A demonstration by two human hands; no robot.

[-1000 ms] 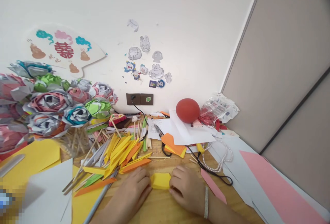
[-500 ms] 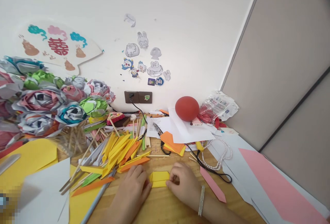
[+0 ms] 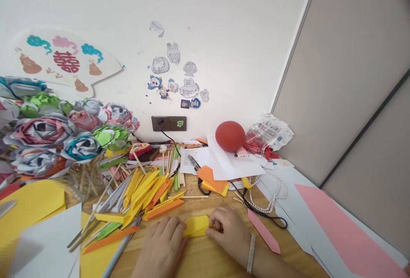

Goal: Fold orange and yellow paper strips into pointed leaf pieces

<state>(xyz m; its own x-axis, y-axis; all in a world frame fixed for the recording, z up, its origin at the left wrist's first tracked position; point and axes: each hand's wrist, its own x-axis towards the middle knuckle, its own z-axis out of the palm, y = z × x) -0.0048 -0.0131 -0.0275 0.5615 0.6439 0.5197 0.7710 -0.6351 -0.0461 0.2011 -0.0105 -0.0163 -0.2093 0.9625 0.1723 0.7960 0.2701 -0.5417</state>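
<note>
A small folded piece of yellow paper (image 3: 196, 227) lies low over the wooden table between my two hands. My left hand (image 3: 164, 240) has its fingers bent over the paper's left end and grips it there, the thumb mostly hidden. At the opposite end, my right hand (image 3: 226, 229) pinches the paper's edge between thumb and curled index finger. A beaded bracelet (image 3: 251, 253) circles my right wrist. Just beyond my left hand is a pile of folded yellow and orange paper strips (image 3: 145, 192).
Large paper flowers (image 3: 45, 130) crowd the left side. Behind my hands lie scissors (image 3: 194, 163), orange paper pieces (image 3: 211, 179) and a red balloon (image 3: 229, 136). To the right are a pink strip (image 3: 263, 231), a black cord (image 3: 272, 218) and a bead string (image 3: 283, 184).
The yellow paper's crease line across its middle no longer shows clearly; its face looks smoother. My left hand has shifted slightly left and flattened. The view has tilted a little.
</note>
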